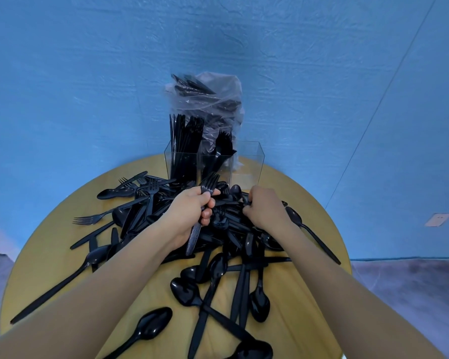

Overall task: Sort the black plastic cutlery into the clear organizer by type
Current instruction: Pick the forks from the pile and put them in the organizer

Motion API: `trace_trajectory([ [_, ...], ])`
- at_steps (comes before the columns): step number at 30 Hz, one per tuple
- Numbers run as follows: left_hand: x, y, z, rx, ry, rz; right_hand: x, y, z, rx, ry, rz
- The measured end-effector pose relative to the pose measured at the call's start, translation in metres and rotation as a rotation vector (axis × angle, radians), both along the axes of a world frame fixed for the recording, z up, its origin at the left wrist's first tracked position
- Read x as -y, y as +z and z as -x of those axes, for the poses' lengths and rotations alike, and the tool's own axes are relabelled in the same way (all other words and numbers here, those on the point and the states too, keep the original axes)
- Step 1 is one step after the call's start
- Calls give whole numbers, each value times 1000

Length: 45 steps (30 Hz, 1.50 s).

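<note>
Forearms fill the near edge, reaching over the round worktop [49, 250]. Loose cutlery pile [218, 242] covers its middle; organizer [249, 161] stands at the far edge, left compartment packed, middle partly filled, right one looks empty. Wrapped bag [213, 99] of more cutlery sits behind it.

Left hand [189, 216] is fisted round a bundle of forks [205, 198], tines up. Right hand [265, 208] is curled into the pile, pinching a piece I can't identify.

Risks: bundle may fan out and slip; a spoon [309, 231] near the right rim may get knocked off; tangled pieces could drag along; forks could land in the wrong compartment.

No readable writing or brands.
</note>
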<state>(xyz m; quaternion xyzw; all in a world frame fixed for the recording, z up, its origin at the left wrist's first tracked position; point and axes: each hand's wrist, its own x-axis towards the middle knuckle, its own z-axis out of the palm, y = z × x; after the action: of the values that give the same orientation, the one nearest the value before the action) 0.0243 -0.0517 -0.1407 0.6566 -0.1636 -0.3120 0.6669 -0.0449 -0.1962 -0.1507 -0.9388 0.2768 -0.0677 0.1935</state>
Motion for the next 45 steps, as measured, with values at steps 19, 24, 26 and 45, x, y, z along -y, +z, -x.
trace_trajectory([
  [19,-12,9,22,106,20,117,-60,37,24,472,32,-921],
  [24,-19,7,23,121,27,90,-74,35,22,499,-10,-900],
  [26,-21,7,21,127,39,51,-77,34,20,504,-8,-858],
  [45,-35,14,25,63,-169,55,-69,44,7,486,292,-236],
])
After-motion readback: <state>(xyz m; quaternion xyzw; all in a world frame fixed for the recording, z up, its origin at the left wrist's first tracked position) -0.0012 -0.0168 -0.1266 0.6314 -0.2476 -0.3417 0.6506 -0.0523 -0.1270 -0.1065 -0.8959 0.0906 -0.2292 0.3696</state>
